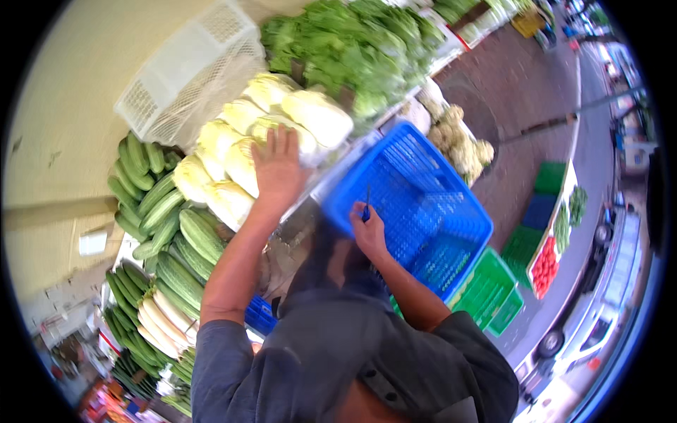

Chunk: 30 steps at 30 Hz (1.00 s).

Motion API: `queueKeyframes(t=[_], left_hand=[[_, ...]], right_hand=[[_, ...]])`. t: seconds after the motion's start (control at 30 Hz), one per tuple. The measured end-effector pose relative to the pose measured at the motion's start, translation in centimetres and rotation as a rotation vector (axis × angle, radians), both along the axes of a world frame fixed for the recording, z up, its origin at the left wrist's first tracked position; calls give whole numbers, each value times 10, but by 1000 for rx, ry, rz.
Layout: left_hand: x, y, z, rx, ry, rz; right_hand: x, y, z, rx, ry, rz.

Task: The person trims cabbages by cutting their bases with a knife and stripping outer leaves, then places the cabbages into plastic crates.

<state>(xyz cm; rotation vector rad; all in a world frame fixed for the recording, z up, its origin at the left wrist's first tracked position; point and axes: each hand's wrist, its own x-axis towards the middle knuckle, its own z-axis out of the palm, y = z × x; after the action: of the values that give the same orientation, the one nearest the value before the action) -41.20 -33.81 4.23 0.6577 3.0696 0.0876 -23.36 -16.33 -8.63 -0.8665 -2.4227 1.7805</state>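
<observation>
My left hand [281,173] lies with fingers stretched out on a heap of pale yellow napa cabbages [236,166], touching the ones at its near right side. In front of my body, my right hand [368,231] is closed around the handle of a small knife [367,197]. The knife's thin, dark blade points away from me. Below and beside this hand is a blue plastic basket [451,190] with slotted walls, and I see no produce inside it.
Leafy lettuce [352,42] is piled beyond the cabbages, beside a white crate [190,70]. Cucumbers [201,236] and white radishes [162,324] lie at left. Cauliflowers [455,137] sit behind the basket; green crates [490,289] stand at right, near a road with a parked van [599,296].
</observation>
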Motion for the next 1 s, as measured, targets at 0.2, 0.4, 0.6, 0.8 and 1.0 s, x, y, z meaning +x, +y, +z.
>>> queueKeyframes(t=[0.2,0.4,0.6,0.8,1.0], left_hand=[[5,-14,-11,184,118,-86],[0,-16,-14,196,144,-99],[22,7,-10,242,207,-105],[98,69,-38,527,-263,-55],[170,141,-91,404,-778,-244]], right_hand=[[84,35,2,100,-162,-28],[152,72,-2,225,-189,-214],[235,125,-5,53,-305,-630],[306,162,15,-102,-195,-1032],[392,159,3,-93,-267,-1093]])
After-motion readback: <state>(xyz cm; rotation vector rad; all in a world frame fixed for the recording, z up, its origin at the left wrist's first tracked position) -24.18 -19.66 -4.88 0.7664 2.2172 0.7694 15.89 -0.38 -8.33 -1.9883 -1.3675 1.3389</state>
